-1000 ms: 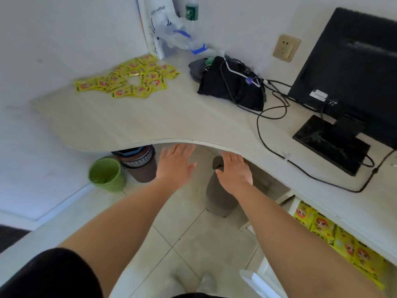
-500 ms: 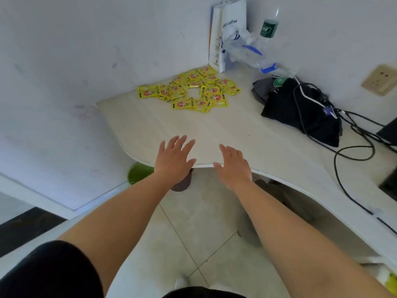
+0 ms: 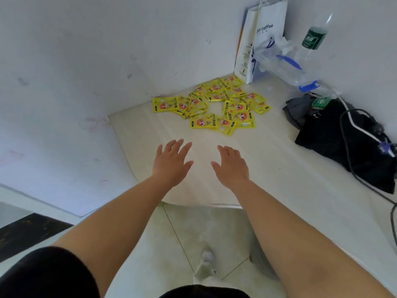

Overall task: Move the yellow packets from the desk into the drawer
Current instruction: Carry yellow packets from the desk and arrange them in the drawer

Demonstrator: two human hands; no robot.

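Both my left hand (image 3: 171, 162) and right hand (image 3: 232, 166) hover empty, fingers spread wide, over the desk (image 3: 279, 168). The yellow packets (image 3: 214, 106) lie at twelve o'clock, loosely overlapped. A hasty scoop could scatter them off the edge.

Both bare hands reach out above the pale wood-grain tabletop (image 3: 268, 168), the left hand (image 3: 171, 162) and right hand (image 3: 233, 166) side by side, fingers (image 3: 179, 145) straight and holding nothing. Beyond them a loose heap of yellow foil packets with cartoon faces (image 3: 214, 106) lies in the corner, near a white paper bag (image 3: 262, 39) standing against the wall.
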